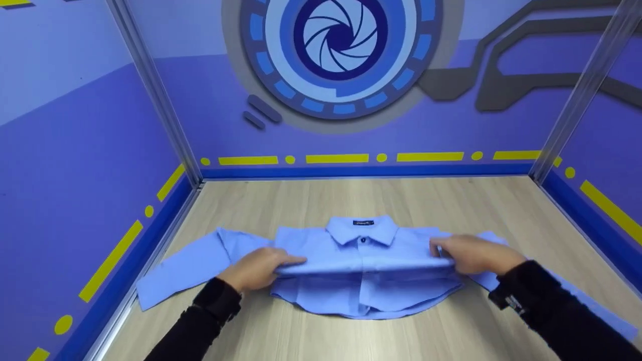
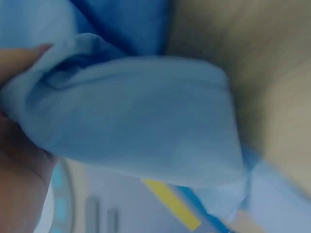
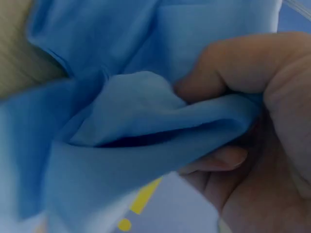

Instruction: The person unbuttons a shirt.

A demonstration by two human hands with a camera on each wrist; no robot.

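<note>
A light blue collared shirt (image 1: 341, 296) lies front up on the table, its collar toward the back wall and its sleeves spread to both sides. My left hand (image 1: 256, 268) pinches the shirt's left side between thumb and fingers. On the opposite side, my right hand (image 1: 469, 253) grips the cloth in the same way. Between the hands the fabric is lifted into a crosswise fold above the curved hem. Close up in the left wrist view, bunched cloth (image 2: 131, 116) hangs from the left hand. The right wrist view shows thumb and fingers around a fold of cloth (image 3: 146, 111).
The wooden tabletop (image 1: 281, 195) is bounded by a printed back wall (image 1: 200, 110) and side walls with metal corner posts. One sleeve (image 1: 185, 271) reaches close to the left edge, and the other runs beneath the right forearm toward the right edge.
</note>
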